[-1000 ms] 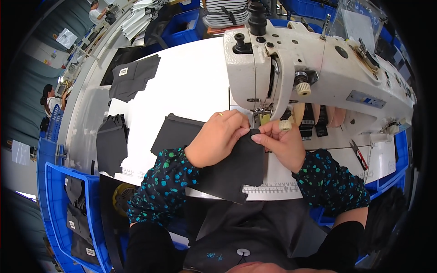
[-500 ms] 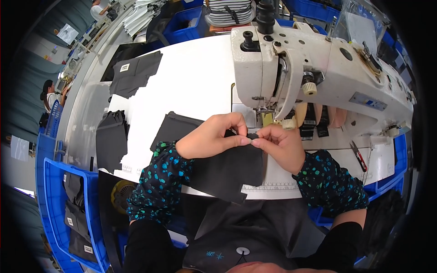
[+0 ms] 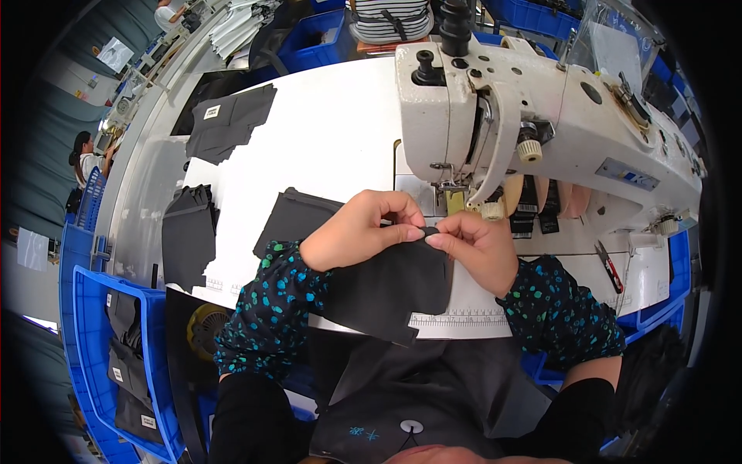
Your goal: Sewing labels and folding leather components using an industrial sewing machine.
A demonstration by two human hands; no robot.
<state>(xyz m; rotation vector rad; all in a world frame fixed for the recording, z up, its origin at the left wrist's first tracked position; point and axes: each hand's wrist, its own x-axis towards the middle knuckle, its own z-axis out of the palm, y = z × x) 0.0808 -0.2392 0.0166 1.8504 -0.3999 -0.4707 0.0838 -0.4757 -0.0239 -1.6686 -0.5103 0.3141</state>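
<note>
Pinches the cloth [image 3: 379, 290] by its upper edge in a closed grip of left hand [image 3: 359, 232] and right hand [image 3: 481, 251], thumbs against fingers, just in front of the sewing machine [image 3: 533, 108]. Has the rest spread on the counter [image 3: 325, 116], between dark pieces [image 3: 188, 251] at left and snips [image 3: 609, 267] at right.

2 bare-hand grips [image 3: 359, 233], 1 near sewing machine [image 3: 576, 127], 1 red-and-black tool [image 3: 610, 267]

Bare worktop [image 3: 332, 131] offered a passage at upper centre. The sewing machine [image 3: 556, 116] blocked the upper right; the held dark cloth [image 3: 382, 286] filled the middle; 1 dark cloth stack [image 3: 189, 247] obstructed centre left; red-handled snips [image 3: 613, 275] lay at right.
</note>
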